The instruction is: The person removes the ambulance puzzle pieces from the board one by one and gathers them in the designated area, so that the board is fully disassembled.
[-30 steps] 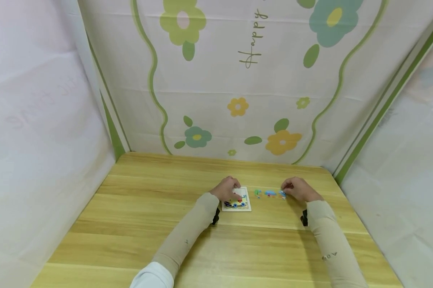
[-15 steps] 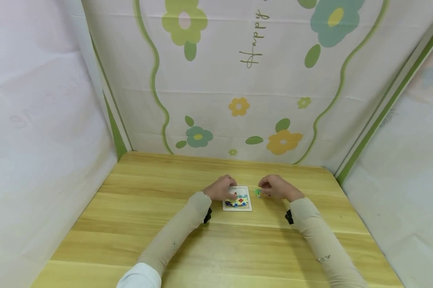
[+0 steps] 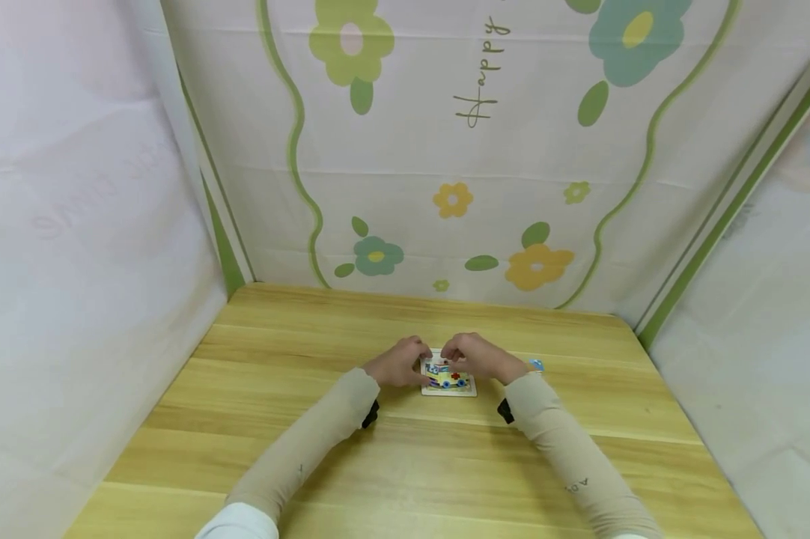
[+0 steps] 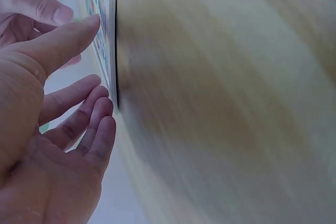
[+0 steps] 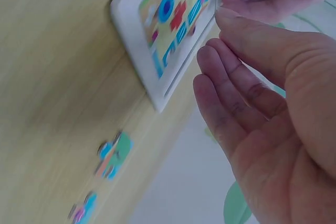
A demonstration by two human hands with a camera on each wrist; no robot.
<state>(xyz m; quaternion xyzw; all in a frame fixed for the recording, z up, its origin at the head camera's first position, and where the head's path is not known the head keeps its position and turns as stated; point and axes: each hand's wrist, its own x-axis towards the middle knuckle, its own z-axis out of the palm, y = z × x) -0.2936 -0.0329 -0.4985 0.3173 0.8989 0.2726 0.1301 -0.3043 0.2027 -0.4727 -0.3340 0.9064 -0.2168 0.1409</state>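
Note:
A square white-framed jigsaw board (image 3: 468, 391) with an ambulance picture lies flat on the table. My left hand (image 3: 400, 362) is at the board's left side, thumb and fingers spread apart and fairly straight; in the left wrist view these fingers (image 4: 86, 111) come close to the board's edge. Over the board's upper part is my right hand (image 3: 477, 356). Its thumb and fingertips are brought together, seemingly pinching a small jigsaw piece, of which only a thin sliver (image 4: 77, 20) shows at the thumb tip. The rest of that piece is hidden by the fingers.
In the right wrist view a green-and-blue piece (image 5: 115, 155) and a blue-and-pink piece (image 5: 84, 208) lie on the wooden table (image 3: 405, 464), right of the board. The head view shows a blue piece (image 3: 535, 365) beyond the right wrist. Fabric walls enclose the table.
My right hand has moved left from the loose pieces to above the board. The left hand has drawn back slightly to the left, uncovering more of the picture.

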